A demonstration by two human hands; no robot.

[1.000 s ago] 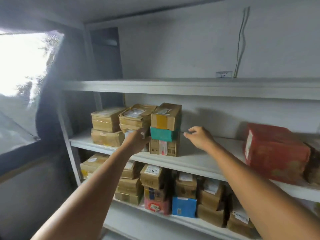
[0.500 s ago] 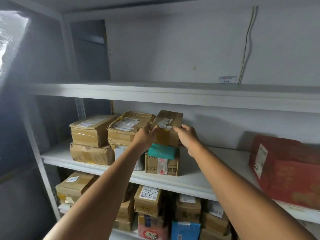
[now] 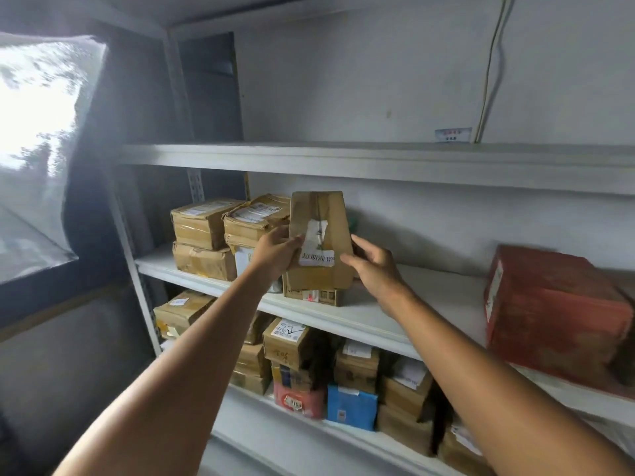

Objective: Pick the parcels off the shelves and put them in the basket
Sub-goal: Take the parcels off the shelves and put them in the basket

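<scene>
A brown cardboard parcel (image 3: pixel 326 214) with a white label is lifted off its stack and tilted with its top face toward me, in front of the middle shelf (image 3: pixel 378 314). My left hand (image 3: pixel 275 250) grips its left edge. My right hand (image 3: pixel 372 261) holds its right edge, thumb on the front. Under it a small brown box (image 3: pixel 314 295) stays on the shelf. Two stacks of brown parcels (image 3: pixel 206 235) stand to the left. No basket is in view.
A big red box (image 3: pixel 553 314) sits at the right of the middle shelf. The lower shelf (image 3: pixel 343 431) is packed with brown, red and blue parcels. An upper shelf (image 3: pixel 378 163) hangs just above the held parcel. A bright window (image 3: pixel 34 132) is at left.
Both hands closed on the top parcel of the stack, then lifted it and tipped it toward me. The teal box below it is now hidden.
</scene>
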